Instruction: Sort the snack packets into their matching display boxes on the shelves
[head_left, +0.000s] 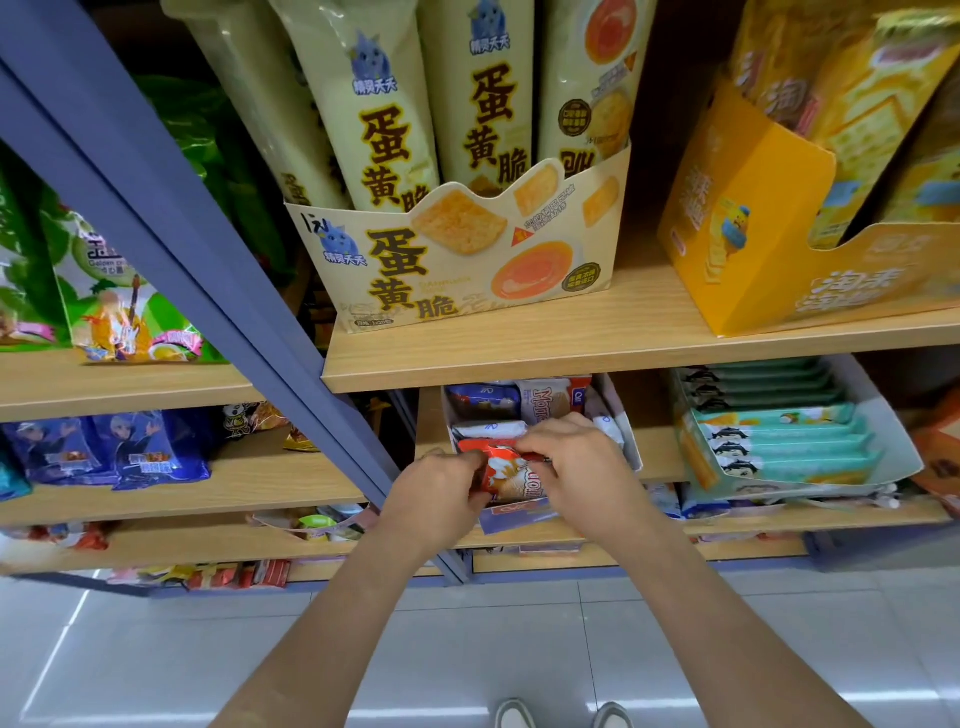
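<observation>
hands at white cardboard display box (621, 441) on second shelf: left hand (441, 491) and right hand (576, 460) both pinch glossy red-and-white snack packet (506, 475), crumpled, printed with a brown wafer, over box front.

The packet (506, 470) at the middle shelf's front edge is red and white, with a tan cone printed on it. Its box (621, 431) is white, with a blue front flap. The top shelf (623, 343) is pale wood grain. On it, the cream box (467, 280) carries dark brown characters edged in yellow, golden cracker squares and an orange disc. The cream bags (374, 104) in it add a blue creature. Toward the right edge stands a yellow box (748, 249). Below it, the mint packets (800, 444) bear black-and-white marks. Left of the blue-grey post (208, 260) are green bags (119, 312) and blue bags (150, 452). The floor (156, 649) is pale grey tile.
</observation>
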